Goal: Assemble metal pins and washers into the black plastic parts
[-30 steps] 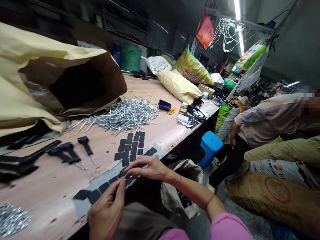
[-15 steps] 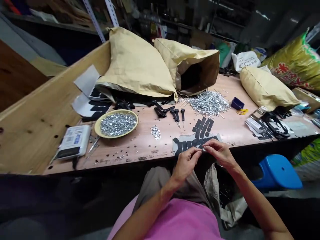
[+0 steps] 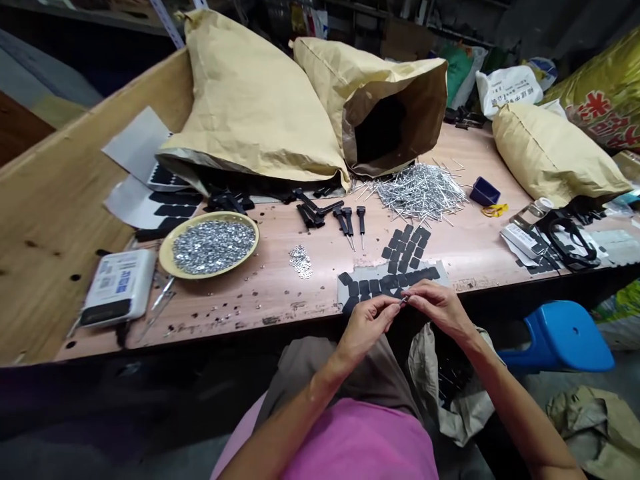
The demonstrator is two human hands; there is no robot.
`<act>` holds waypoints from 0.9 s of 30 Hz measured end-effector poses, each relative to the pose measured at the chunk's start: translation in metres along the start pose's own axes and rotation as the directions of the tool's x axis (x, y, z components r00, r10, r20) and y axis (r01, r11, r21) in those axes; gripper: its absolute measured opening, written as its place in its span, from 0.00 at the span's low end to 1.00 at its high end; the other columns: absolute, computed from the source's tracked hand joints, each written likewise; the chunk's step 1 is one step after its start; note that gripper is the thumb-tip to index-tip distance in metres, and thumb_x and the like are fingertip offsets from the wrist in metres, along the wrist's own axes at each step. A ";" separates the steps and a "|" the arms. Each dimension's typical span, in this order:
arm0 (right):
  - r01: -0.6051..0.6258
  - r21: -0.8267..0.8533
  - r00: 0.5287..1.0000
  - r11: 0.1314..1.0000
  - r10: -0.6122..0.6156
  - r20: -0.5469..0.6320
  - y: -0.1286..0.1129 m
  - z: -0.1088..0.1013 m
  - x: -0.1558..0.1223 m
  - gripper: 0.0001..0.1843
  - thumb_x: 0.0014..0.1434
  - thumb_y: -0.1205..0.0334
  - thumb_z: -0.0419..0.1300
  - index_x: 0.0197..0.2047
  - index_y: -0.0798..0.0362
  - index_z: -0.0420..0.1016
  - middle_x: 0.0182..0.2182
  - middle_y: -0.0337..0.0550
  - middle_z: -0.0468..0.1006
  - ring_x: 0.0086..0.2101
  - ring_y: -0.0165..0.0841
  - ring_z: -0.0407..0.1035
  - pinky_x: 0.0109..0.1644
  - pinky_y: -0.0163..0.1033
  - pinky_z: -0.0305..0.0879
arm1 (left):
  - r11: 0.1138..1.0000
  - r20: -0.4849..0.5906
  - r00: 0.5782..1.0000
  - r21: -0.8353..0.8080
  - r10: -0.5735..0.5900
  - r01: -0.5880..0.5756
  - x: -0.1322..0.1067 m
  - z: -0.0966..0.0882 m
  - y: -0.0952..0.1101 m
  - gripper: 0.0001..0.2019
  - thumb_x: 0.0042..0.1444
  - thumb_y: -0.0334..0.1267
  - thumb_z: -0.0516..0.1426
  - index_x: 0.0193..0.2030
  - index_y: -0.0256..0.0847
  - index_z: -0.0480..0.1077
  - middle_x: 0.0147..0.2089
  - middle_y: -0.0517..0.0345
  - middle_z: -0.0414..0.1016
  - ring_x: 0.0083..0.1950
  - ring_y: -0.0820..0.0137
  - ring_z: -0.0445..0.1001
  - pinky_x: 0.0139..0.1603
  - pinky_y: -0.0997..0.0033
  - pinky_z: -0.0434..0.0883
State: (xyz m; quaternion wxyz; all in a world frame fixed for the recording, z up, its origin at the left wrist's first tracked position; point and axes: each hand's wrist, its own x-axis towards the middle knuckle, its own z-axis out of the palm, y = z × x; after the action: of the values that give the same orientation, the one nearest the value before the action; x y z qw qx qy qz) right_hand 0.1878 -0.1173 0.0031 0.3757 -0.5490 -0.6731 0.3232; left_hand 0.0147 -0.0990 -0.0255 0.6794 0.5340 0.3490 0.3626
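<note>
My left hand (image 3: 369, 325) and my right hand (image 3: 440, 307) meet at the table's front edge, fingertips nearly touching. Between them is a small metal piece (image 3: 403, 302), pinched from both sides; its exact kind is too small to make out. Just behind the fingers lie rows of black rounded pads (image 3: 385, 285) on a grey sheet (image 3: 346, 288), with more pads (image 3: 406, 248) further back. Beyond these stand several black-handled pieces with thin metal shafts (image 3: 361, 220). A small heap of metal washers (image 3: 300, 261) lies to the left.
A yellow bowl (image 3: 165, 263) full of small metal parts stands left, near a white box (image 3: 119, 287). Metal pins (image 3: 423, 190) are piled behind, before large paper sacks (image 3: 255, 100). A dark blue tray (image 3: 485, 191) sits right. A blue stool (image 3: 570, 337) is below the table.
The camera view has shifted a little closer to the table. Both hands stay together at the edge, and the small metal piece between the fingertips has turned slightly.
</note>
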 end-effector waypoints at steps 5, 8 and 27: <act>0.024 -0.082 0.999 0.996 -0.025 -0.019 0.007 0.000 0.001 0.10 0.58 0.55 0.59 0.31 0.51 0.76 0.28 0.41 0.76 0.30 0.30 0.70 0.33 0.34 0.66 | 0.935 -0.054 0.970 0.284 0.237 -0.213 0.005 0.000 -0.007 0.09 0.55 0.37 0.55 0.36 0.42 0.77 0.36 0.57 0.80 0.36 0.70 0.76 0.39 0.73 0.72; 0.044 -0.171 0.996 0.984 -0.057 -0.073 0.010 0.006 -0.001 0.11 0.60 0.57 0.56 0.29 0.52 0.72 0.26 0.40 0.74 0.28 0.29 0.68 0.33 0.34 0.65 | 0.915 -0.031 0.966 0.330 0.257 -0.233 0.005 0.001 -0.013 0.09 0.56 0.37 0.54 0.37 0.43 0.77 0.37 0.58 0.81 0.37 0.69 0.78 0.40 0.73 0.74; 0.007 -0.080 0.997 0.997 -0.013 -0.078 0.006 0.016 0.012 0.16 0.59 0.49 0.56 0.27 0.51 0.70 0.26 0.39 0.70 0.29 0.30 0.66 0.35 0.37 0.64 | 0.964 -0.114 0.983 0.241 0.147 -0.116 0.003 -0.002 -0.006 0.09 0.54 0.37 0.55 0.35 0.42 0.77 0.35 0.58 0.80 0.35 0.69 0.76 0.38 0.74 0.71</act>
State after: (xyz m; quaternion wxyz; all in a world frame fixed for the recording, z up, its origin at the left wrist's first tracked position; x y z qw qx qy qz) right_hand 0.1755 -0.1046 -0.0085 0.3812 -0.5723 -0.6730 0.2723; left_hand 0.0152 -0.0968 -0.0322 0.5620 0.6072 0.3967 0.3976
